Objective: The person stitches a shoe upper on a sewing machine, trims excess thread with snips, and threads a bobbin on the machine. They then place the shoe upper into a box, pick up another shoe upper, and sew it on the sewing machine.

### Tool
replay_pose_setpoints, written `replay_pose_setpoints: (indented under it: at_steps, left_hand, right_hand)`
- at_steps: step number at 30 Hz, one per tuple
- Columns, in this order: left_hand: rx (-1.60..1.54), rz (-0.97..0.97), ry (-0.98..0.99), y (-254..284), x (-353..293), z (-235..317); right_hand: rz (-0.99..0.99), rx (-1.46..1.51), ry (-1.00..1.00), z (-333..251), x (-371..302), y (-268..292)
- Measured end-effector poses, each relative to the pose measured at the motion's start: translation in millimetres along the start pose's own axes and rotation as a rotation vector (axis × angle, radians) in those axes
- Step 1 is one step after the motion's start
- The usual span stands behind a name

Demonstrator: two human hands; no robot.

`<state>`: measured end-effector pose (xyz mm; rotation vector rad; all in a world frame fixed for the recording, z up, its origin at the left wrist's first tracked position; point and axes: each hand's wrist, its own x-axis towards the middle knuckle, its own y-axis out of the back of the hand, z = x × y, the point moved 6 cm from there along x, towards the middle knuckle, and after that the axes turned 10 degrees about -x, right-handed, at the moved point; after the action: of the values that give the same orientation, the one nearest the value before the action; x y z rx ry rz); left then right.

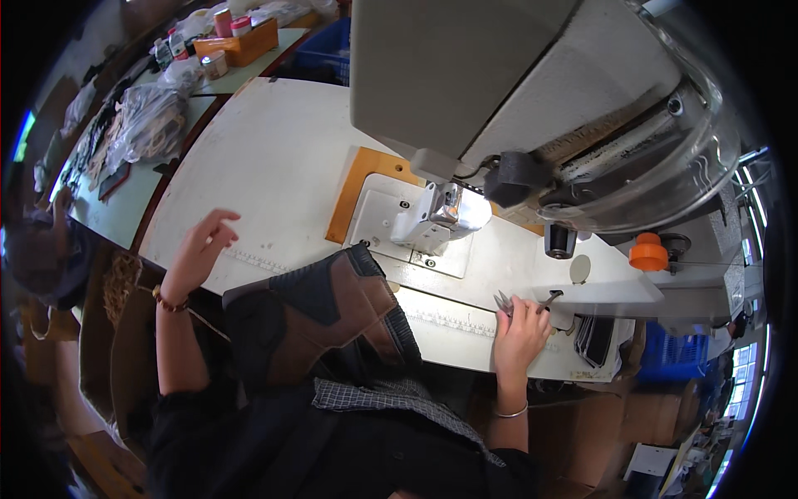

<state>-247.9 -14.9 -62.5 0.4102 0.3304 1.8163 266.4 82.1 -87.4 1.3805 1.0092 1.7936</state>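
Note:
A brown and black boot (pixel 332 312) lies tilted across the front edge of the white sewing-machine table (pixel 249 158), over my lap, with its ribbed sole toward the right. My left hand (pixel 201 251) is raised beside it, to the left, fingers loosely bent and apart, nothing in them. A pair of small metal thread snips (pixel 502 303) is in my right hand (pixel 522 333), at the table's front right. Their pointed blades stick out past my fingers. Part of the snips is hidden by my grip.
Over the table hangs a large grey sewing-machine head (pixel 465 75), above its metal needle plate (pixel 378 212). An orange knob (pixel 648 252) sits at the right. Plastic bags (pixel 145 125) and an orange box (pixel 241 46) rest on a side table. Blue crate (pixel 673 349) stands right.

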Motion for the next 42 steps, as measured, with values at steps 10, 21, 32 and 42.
replay_pose_setpoints:
  at_steps: [10, 21, 32, 42]
  left_hand:
    - [-0.044, 0.045, 0.056, -45.0, -96.8, 0.4]
    - [-0.316, 0.099, -0.305, -38.1, -41.8, 71.4]
    - [-0.218, 0.781, -0.182, 102.9, -85.7, -51.5]
    - [0.666, 0.96, 0.726, 163.9, -322.3, -233.6]
  right_hand:
    - [-0.693, 1.59, 0.263, -149.5, -23.5, 23.5]
    - [-0.204, 1.541, -0.031, -14.3, -96.9, 99.7]
    - [0.432, 0.891, -1.208, 250.9, -302.8, 239.6]
    - [-0.643, 0.73, -0.217, 87.2, -98.5, 82.9]
